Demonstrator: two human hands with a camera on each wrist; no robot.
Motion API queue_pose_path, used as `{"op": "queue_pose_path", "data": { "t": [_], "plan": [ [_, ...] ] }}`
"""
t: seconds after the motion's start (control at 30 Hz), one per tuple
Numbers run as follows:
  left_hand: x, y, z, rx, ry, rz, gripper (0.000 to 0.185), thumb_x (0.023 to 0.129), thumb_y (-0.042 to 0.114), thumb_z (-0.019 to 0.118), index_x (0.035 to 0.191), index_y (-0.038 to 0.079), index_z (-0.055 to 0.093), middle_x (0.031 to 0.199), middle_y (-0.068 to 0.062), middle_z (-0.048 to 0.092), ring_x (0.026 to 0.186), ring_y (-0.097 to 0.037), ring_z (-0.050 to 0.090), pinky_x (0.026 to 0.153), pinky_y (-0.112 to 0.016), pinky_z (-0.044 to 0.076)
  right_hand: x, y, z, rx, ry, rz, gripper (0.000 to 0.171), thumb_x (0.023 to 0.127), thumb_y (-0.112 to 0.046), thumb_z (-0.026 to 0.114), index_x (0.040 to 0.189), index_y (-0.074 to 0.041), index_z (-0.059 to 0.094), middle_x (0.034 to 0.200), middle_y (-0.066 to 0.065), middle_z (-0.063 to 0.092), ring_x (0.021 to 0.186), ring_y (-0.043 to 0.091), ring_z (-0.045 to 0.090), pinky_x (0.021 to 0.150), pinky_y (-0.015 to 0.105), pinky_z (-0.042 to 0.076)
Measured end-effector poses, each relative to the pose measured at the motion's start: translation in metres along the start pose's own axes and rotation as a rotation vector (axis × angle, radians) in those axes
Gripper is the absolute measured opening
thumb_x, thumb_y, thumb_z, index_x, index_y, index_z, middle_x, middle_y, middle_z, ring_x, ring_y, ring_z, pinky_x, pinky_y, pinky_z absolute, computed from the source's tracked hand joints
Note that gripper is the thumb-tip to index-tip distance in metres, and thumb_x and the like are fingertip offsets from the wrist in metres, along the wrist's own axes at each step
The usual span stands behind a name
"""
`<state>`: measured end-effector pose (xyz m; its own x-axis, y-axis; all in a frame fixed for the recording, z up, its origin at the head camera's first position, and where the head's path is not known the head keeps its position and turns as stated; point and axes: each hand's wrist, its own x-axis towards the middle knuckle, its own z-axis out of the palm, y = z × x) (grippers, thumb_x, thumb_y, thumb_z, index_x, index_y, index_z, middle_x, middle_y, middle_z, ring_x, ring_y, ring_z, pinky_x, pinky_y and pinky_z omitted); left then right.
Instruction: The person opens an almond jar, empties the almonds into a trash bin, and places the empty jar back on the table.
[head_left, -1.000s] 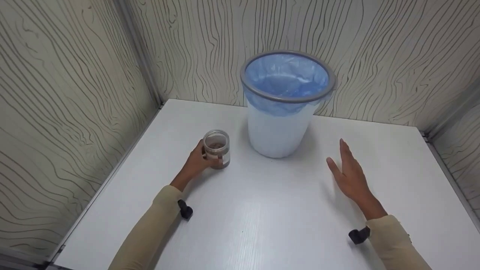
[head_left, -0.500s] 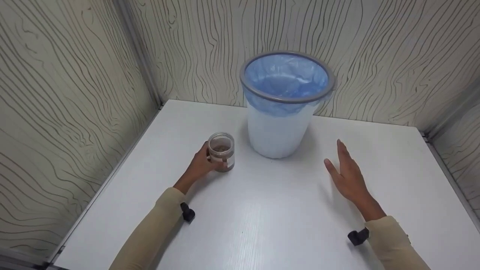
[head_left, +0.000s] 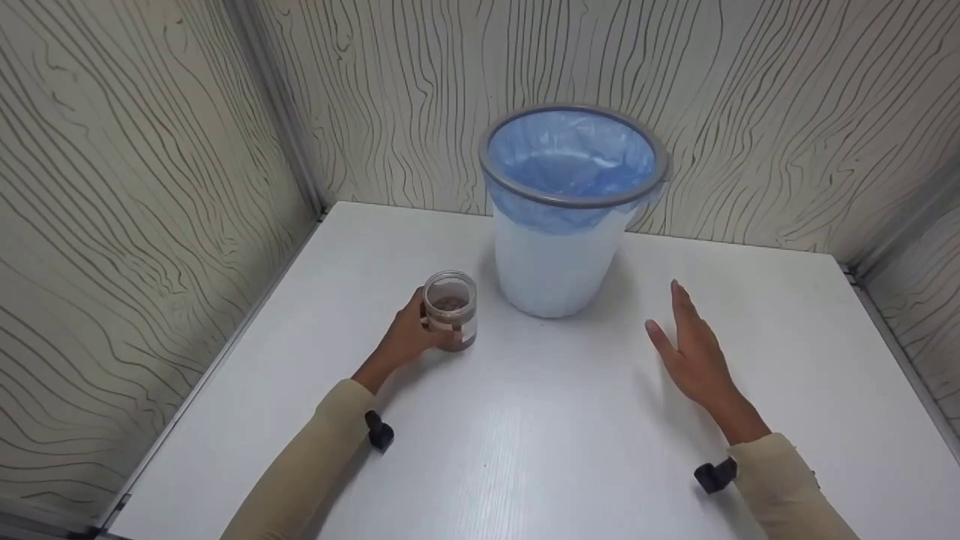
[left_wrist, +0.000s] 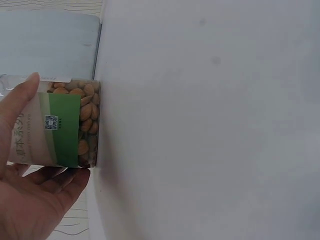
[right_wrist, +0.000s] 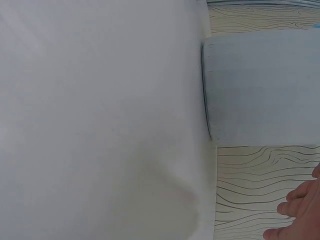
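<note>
A clear jar [head_left: 451, 309] of nuts, green-labelled and without a lid, is gripped by the left hand [head_left: 409, 337] and stands on the white table [head_left: 525, 450], just left of the blue-lined bin [head_left: 559, 217]; the right hand [head_left: 694, 356] is held flat with fingers straight above the table, holding nothing.

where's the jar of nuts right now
In the head view the jar of nuts stands on the white table, left of centre, gripped by the left hand, just left of the blue-lined bin.
</note>
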<state>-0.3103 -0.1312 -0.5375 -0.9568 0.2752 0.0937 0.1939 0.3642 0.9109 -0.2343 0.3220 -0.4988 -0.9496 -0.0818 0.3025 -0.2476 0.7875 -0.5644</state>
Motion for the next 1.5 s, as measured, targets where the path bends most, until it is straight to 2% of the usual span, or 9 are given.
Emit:
{"op": "queue_pose_path", "data": {
  "t": [0.4, 0.73, 1.07, 1.23, 1.5],
  "plan": [
    [-0.002, 0.004, 0.008, 0.012, -0.008, -0.027, 0.102, 0.077, 0.035, 0.089, 0.157, 0.021, 0.028, 0.150, -0.001, 0.049, 0.139, -0.027, 0.046, 0.113, -0.051, 0.038, -0.001, -0.002, 0.002, -0.005, -0.007, 0.004, 0.080, 0.106, -0.042, 0.049, 0.164, -0.011, 0.004, 0.169, 0.018, 0.009, 0.153, 0.043, 0.011, 0.119, 0.065, 0.015],
    [-0.003, 0.006, 0.017, 0.042, -0.035, 0.002, 0.104, 0.077, 0.041, 0.089, 0.158, 0.020, 0.026, 0.152, -0.003, 0.047, 0.138, -0.027, 0.047, 0.108, -0.048, 0.044, -0.004, -0.002, 0.008, 0.021, -0.015, -0.029, 0.079, 0.106, -0.043, 0.049, 0.164, -0.014, 0.003, 0.169, 0.017, 0.008, 0.154, 0.041, 0.011, 0.119, 0.066, 0.013],
    [-0.005, 0.009, 0.022, 0.033, -0.053, 0.009, 0.104, 0.077, 0.040, 0.089, 0.158, 0.019, 0.026, 0.153, -0.004, 0.047, 0.141, -0.028, 0.045, 0.113, -0.050, 0.039, -0.005, -0.010, 0.011, 0.020, -0.025, -0.048, 0.079, 0.106, -0.042, 0.049, 0.164, -0.013, 0.004, 0.169, 0.017, 0.009, 0.154, 0.041, 0.011, 0.119, 0.067, 0.009],
    [-0.005, 0.011, 0.027, 0.042, -0.063, 0.017, 0.102, 0.078, 0.039, 0.088, 0.157, 0.018, 0.028, 0.152, -0.005, 0.048, 0.139, -0.028, 0.047, 0.111, -0.048, 0.041, -0.006, -0.013, 0.012, 0.024, -0.030, -0.056, 0.079, 0.106, -0.041, 0.050, 0.164, -0.014, 0.004, 0.169, 0.017, 0.009, 0.154, 0.041, 0.010, 0.119, 0.067, 0.007],
    [-0.005, 0.014, 0.033, 0.052, -0.088, 0.063, 0.100, 0.080, 0.039, 0.087, 0.157, 0.016, 0.027, 0.153, -0.007, 0.047, 0.140, -0.029, 0.046, 0.112, -0.050, 0.040, -0.005, -0.015, 0.013, 0.015, -0.028, -0.066, 0.079, 0.106, -0.041, 0.050, 0.164, -0.014, 0.004, 0.169, 0.016, 0.009, 0.154, 0.040, 0.011, 0.119, 0.067, 0.008]
  ]
}}
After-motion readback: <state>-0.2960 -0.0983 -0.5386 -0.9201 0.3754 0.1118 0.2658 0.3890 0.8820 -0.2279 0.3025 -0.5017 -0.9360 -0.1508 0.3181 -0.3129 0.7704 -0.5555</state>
